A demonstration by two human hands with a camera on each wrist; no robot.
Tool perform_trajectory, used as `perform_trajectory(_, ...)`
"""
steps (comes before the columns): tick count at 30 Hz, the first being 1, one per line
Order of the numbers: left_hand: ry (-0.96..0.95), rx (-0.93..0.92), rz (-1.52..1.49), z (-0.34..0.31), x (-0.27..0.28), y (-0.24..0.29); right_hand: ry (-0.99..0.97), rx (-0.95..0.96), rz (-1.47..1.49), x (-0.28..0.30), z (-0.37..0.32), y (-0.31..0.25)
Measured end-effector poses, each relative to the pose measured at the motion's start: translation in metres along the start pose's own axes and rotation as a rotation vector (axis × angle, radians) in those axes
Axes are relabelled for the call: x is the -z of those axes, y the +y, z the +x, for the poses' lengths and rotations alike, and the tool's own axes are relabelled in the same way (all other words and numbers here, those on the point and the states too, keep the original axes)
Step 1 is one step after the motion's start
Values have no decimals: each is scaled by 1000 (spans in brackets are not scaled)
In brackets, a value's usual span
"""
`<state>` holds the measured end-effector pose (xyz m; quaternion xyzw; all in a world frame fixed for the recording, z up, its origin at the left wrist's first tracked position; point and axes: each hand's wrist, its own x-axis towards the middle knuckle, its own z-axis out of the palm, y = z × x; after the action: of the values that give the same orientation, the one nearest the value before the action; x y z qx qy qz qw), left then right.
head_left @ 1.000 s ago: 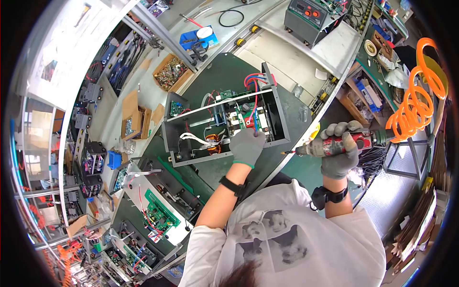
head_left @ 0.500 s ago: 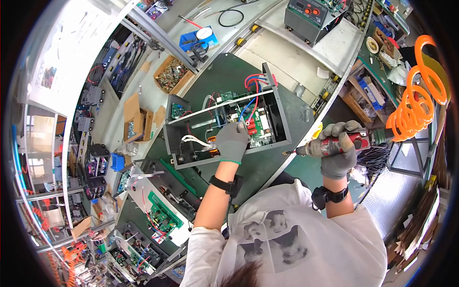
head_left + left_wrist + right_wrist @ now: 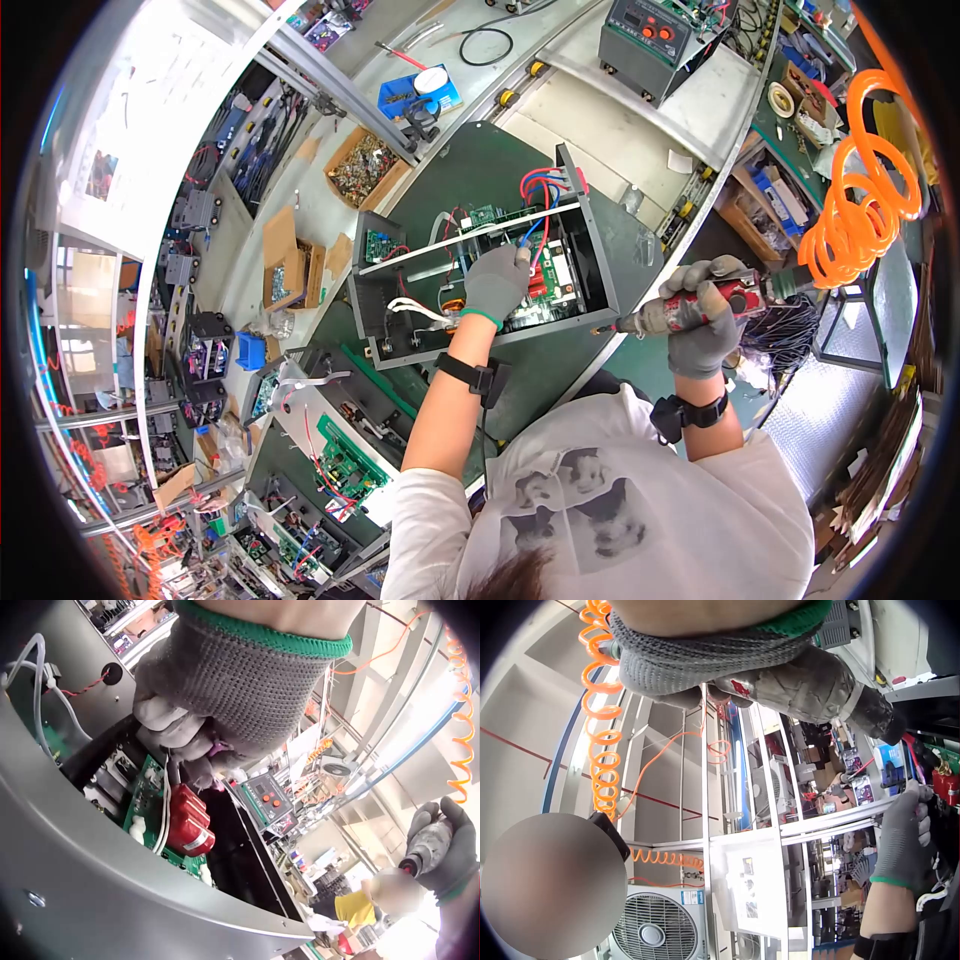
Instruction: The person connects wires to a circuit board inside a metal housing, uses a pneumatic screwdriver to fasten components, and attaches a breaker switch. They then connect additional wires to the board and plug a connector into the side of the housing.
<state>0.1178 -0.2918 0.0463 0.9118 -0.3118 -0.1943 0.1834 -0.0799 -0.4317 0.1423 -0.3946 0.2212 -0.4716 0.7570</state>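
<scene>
- The left grey-gloved hand (image 3: pixel 497 285) pinches a thin blue wire (image 3: pixel 533 232) in the open grey metal box (image 3: pixel 548 326); loose fingers could let it slip.
- At three o'clock from the box, the right grey-gloved hand (image 3: pixel 703 318) grips a red-and-grey driver (image 3: pixel 654 317); a careless swing might nick the wire.

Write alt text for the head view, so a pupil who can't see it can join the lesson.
A person reaches a gloved left grip into an open case of electronics on a green bench, while the right grip holds a power tool beside the case. An orange hose coils at picture right; boxes of parts stand at picture left.
</scene>
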Motion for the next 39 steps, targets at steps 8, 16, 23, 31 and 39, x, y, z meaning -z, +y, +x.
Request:
perform_trajectory(8,43,-212,91,17,-11,8,54,-15,-41,-9,2,6)
perform_trajectory(16,-13,-352,202,20,-6,10,-1,1,-25,-13,3,10)
perform_trajectory(23,183,-159,164,23,-26,38,42,-42,-22,-18,-1,10)
perform_trajectory(31,131,-47,22,34,-21,27,78,34,-80,-1,-5,0)
perform_trajectory(39,136,-170,108,47,-17,20,43,-37,-36,-4,-11,6)
